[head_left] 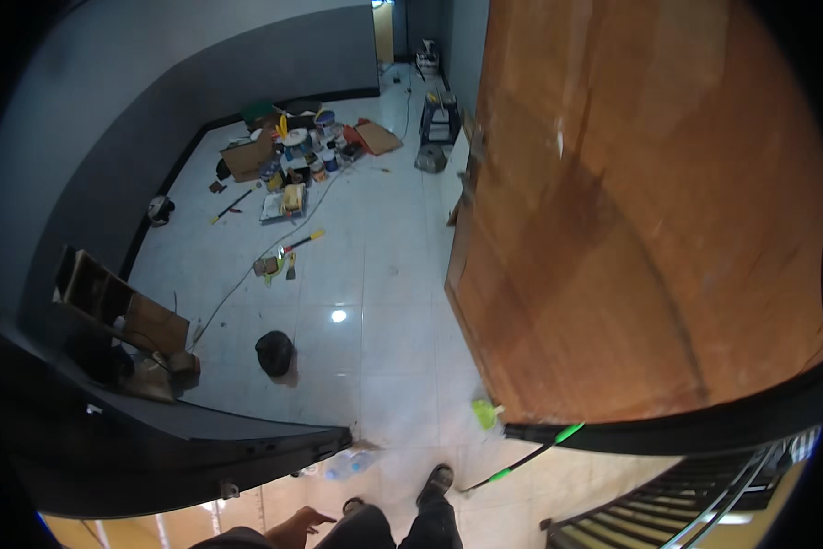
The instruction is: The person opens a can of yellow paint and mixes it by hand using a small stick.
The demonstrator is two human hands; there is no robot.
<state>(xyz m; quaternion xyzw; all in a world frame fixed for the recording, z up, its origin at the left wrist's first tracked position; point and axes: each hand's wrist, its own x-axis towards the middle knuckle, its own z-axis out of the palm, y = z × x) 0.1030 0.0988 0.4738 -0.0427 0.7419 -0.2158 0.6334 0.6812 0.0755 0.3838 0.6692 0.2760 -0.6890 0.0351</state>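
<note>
My left hand [303,525] is low in the view, beside my left leg [365,529]. Its fingers are stretched out and I see nothing in them. My right hand is out of view. Clear plastic bottles [349,465] lie on the floor by the door frame, a little beyond my left shoe. To the right of my right shoe [437,479], a black pole with green grips [521,465] slants up toward the frame. The large brown wooden door [631,210] stands swung inward on the right, with a lime-green object [485,414] at its foot.
Ahead, the tiled floor holds a black bag-like lump [275,354], a yellow-handled tool [301,242] and a trailing cable [306,220]. Farther off sit paint buckets [295,139] and cardboard [247,160]. A wooden box [100,285] stands left; a stair railing [667,508] is at lower right.
</note>
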